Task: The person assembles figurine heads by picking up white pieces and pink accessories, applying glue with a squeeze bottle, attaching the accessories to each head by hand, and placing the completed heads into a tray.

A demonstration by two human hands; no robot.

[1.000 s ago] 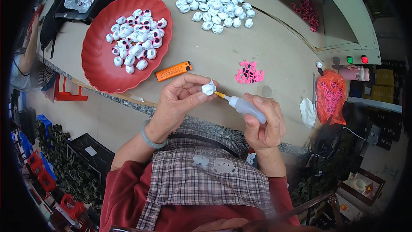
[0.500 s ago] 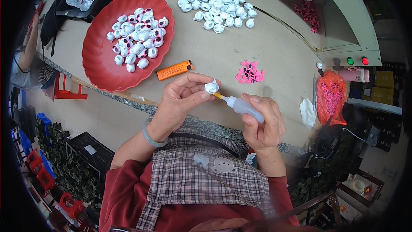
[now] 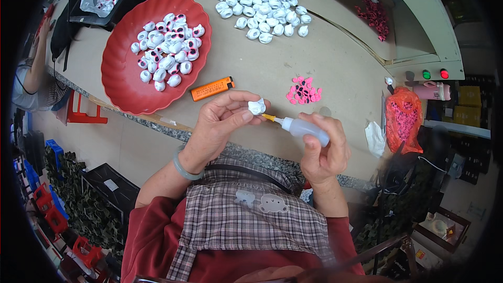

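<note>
White piece pinched in left hand, right hand gripping glue bottle; orange lighter and red plate just beyond.

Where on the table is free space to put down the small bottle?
Bare tabletop lies between the pile of white pieces and the pink pieces, and between the orange lighter and that pile. The red plate is crowded. The right hand holds the bottle.

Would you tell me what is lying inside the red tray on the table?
The red tray holds a heap of small white pieces, many with pink-and-black eye marks. Whatever lies beneath the heap is covered.
</note>
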